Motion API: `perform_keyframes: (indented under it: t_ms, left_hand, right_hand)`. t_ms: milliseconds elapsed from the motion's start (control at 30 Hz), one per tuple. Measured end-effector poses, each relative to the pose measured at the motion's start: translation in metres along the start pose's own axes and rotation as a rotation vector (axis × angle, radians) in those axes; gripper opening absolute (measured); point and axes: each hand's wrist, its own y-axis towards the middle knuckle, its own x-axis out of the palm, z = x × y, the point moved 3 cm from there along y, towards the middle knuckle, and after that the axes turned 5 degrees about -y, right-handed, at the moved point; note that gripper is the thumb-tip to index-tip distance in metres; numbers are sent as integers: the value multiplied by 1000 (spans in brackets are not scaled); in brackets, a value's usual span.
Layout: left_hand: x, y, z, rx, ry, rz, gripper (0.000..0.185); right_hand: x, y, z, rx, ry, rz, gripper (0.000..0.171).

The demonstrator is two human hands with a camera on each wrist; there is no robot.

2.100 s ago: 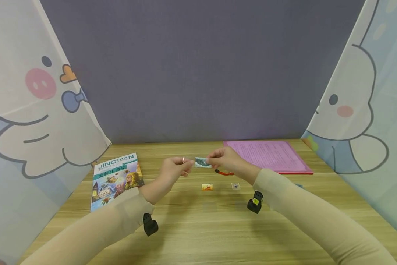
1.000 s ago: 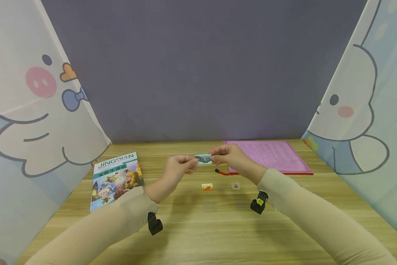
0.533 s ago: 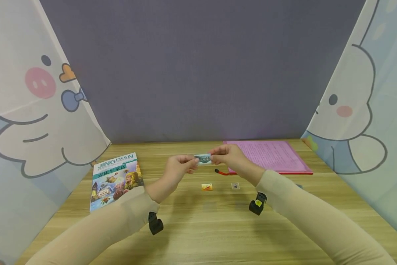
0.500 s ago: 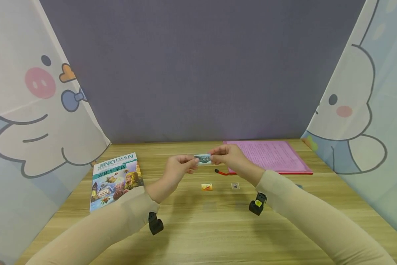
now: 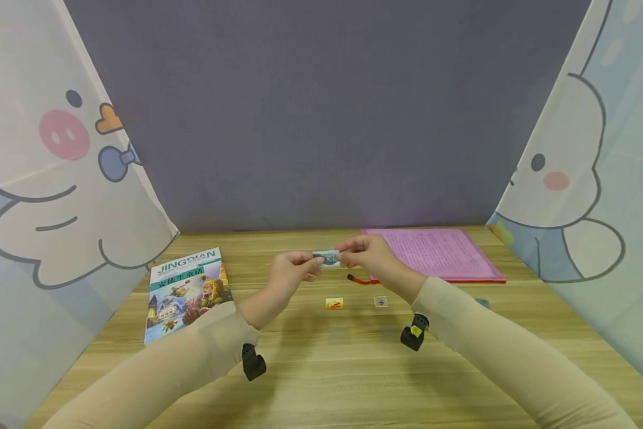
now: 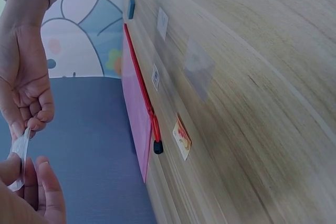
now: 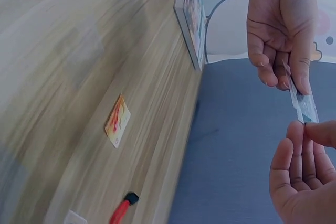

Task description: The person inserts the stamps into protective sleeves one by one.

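Both hands, left hand (image 5: pixel 291 275) and right hand (image 5: pixel 369 257), pinched a small card (image 5: pixel 329 258) by its ends (keeping its face visible) above the surface (image 5: pixel 353 369).

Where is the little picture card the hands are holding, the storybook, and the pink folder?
little picture card (image 5: pixel 329 257), head view, on its printed middle between the two hands.
storybook (image 5: pixel 188 293), head view, on the middle of its colourful cover.
pink folder (image 5: pixel 434 251), head view, on its flat pink top.
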Motion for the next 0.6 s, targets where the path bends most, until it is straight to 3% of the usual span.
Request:
perform_keyframes:
  t_ms: [600]
  left_hand:
    - [2, 1, 1, -8, -5, -13, 23]
  right_hand:
    - [2, -1, 0, 8, 53, -41, 27]
